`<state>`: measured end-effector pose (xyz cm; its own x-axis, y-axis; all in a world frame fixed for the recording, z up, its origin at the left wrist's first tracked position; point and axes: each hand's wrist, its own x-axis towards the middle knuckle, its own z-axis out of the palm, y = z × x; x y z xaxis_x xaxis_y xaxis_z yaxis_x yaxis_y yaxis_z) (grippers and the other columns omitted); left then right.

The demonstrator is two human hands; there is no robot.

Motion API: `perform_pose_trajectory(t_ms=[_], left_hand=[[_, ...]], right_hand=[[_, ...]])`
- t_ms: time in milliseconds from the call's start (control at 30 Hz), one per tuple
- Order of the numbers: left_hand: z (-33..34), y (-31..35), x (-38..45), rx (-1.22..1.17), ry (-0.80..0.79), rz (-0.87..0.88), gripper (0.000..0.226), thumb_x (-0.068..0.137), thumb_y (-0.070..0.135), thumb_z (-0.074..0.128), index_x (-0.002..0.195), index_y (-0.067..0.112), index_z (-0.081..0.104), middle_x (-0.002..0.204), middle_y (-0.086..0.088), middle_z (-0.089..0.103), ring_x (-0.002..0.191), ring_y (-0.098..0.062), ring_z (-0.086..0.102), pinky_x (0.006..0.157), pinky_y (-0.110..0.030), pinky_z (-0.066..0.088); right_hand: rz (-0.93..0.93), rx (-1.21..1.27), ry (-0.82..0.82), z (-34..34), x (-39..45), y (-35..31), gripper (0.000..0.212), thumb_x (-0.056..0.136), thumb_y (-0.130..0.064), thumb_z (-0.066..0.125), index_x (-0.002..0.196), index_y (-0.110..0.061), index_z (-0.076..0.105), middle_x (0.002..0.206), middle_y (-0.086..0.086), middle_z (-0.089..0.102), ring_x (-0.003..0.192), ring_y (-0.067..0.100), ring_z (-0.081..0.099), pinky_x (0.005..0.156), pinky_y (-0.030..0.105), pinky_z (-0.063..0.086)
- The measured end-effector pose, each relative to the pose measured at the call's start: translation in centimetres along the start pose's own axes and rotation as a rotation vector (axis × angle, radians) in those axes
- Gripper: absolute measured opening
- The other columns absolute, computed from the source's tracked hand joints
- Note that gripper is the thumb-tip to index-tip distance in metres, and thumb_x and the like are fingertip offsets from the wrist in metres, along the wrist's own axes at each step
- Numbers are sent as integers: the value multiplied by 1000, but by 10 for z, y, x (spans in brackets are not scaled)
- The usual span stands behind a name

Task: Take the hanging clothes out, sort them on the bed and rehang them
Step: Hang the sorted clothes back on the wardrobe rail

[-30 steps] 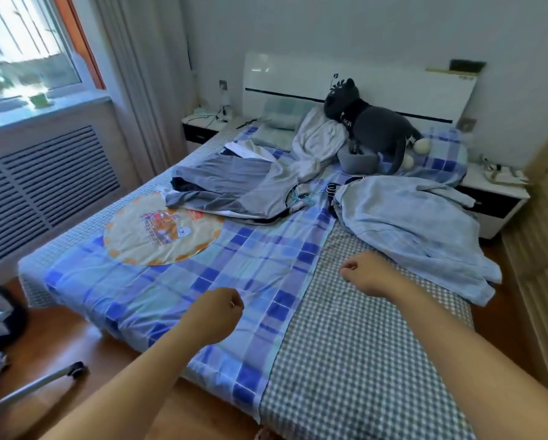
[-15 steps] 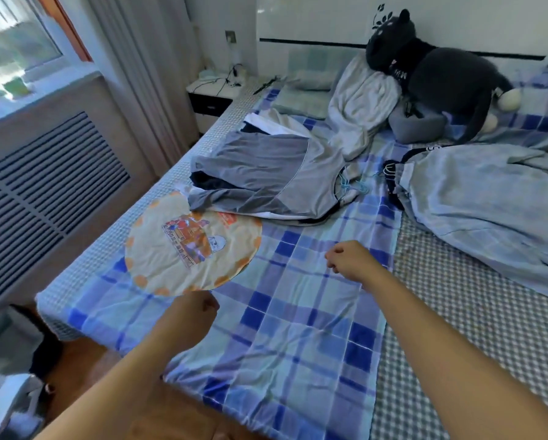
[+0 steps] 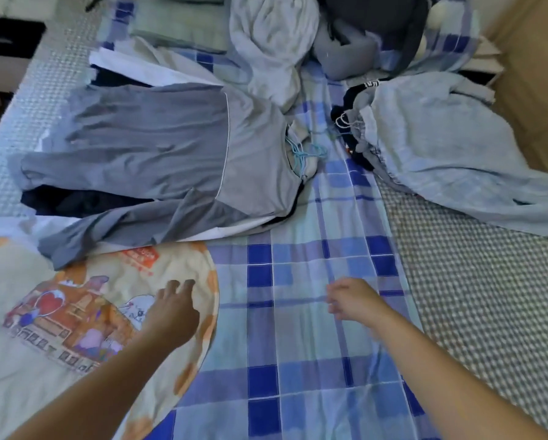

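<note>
My left hand (image 3: pixel 174 312) is reaching over the round cartoon cushion (image 3: pixel 85 312) with fingers stretched out, and my right hand (image 3: pixel 352 300) is hovering loosely curled, holding nothing, over the blue checked sheet (image 3: pixel 298 344). The grey shirt (image 3: pixel 158 154) is lying past the cushion, and the light blue hoodie (image 3: pixel 450 154) is lying off to the right

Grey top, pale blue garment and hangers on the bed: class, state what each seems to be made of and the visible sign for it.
Grey top: thin, smooth knit fabric, probably jersey; it lies in fine soft folds with a slight sheen.
Pale blue garment: thicker, matt fabric, possibly fleece or sweatshirt cotton; fuzzy surface, bulky folds.
Hangers: thin wire, seemingly coated pale blue; slender bent loops at the neckline.
</note>
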<state>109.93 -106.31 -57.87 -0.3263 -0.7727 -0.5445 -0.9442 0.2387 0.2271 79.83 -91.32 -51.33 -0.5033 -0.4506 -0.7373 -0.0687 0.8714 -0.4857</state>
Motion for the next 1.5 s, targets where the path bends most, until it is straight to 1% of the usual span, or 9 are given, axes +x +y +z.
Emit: perform_pose_trajectory(t_ms=[100, 233, 367, 500, 700, 933, 1200, 1333, 1500], left_hand=[[22, -31, 87, 111, 208, -77, 71, 96, 29, 51, 159, 26, 18, 165, -15, 8, 150, -37, 11, 118, -54, 22], [49, -33, 154, 112, 492, 104, 67, 97, 44, 43, 158, 27, 24, 165, -19, 14, 153, -39, 7, 121, -56, 6], [100, -28, 197, 132, 490, 71, 73, 91, 49, 35, 160, 33, 16, 167, -16, 6, 155, -34, -5, 120, -63, 5], [104, -31, 213, 181, 547, 49, 75, 88, 49, 39, 159, 32, 22, 165, -18, 10, 154, -35, -2, 120, -64, 0], [102, -26, 212, 212, 490, -1, 75, 89, 46, 45, 158, 31, 23, 164, -18, 14, 154, -36, 2, 118, -67, 6], [107, -28, 223, 172, 563, 27, 74, 88, 45, 41, 158, 30, 23, 164, -17, 12, 154, -34, 1, 117, -68, 7], [60, -14, 194, -30, 245, -30, 75, 82, 47, 45, 152, 36, 19, 155, -7, 22, 149, -31, 14, 118, -63, 14], [9, 11, 73, -319, 468, -38, 46, 74, 21, 60, 116, 2, 56, 114, -26, 54, 107, -48, 52, 93, -55, 46], [-19, 33, -79, -373, 427, 35, 51, 72, 18, 67, 121, 9, 56, 124, -19, 49, 111, -43, 49, 93, -49, 43]], right_hand=[[3, 85, 7, 26, 65, -23, 14, 90, -6, 55, 85, -15, 64, 84, 4, 62, 74, 20, 62, 71, 32, 48], [-85, 209, 62, 42, 158, -69, 4, 91, -16, 60, 94, -15, 62, 93, 9, 61, 83, 20, 61, 81, 36, 54], [-135, 420, 135, 45, 261, -124, 31, 88, -31, 66, 115, -16, 66, 91, 1, 60, 82, 15, 57, 78, 30, 52], [-148, 588, 201, 23, 314, -161, 12, 82, -23, 63, 74, -19, 56, 56, -1, 53, 45, 14, 52, 52, 24, 45], [-77, 662, -32, 38, 335, -182, 33, 95, -43, 63, 113, -17, 73, 104, 3, 77, 93, 19, 74, 80, 36, 60], [-10, 581, -89, 62, 352, -170, 24, 89, -35, 70, 104, -18, 75, 89, 3, 78, 89, 22, 74, 74, 32, 57], [-189, 796, 127, 60, 232, -168, 42, 74, -7, 69, 116, -12, 65, 105, 10, 73, 89, 28, 72, 78, 49, 60], [-208, 897, 128, 33, 103, -150, 41, 71, -5, 69, 111, -12, 69, 103, 9, 74, 90, 28, 71, 80, 47, 60], [-164, 873, 283, -30, -45, -54, 35, 73, -5, 71, 108, -10, 72, 99, 8, 76, 89, 28, 72, 77, 44, 61]])
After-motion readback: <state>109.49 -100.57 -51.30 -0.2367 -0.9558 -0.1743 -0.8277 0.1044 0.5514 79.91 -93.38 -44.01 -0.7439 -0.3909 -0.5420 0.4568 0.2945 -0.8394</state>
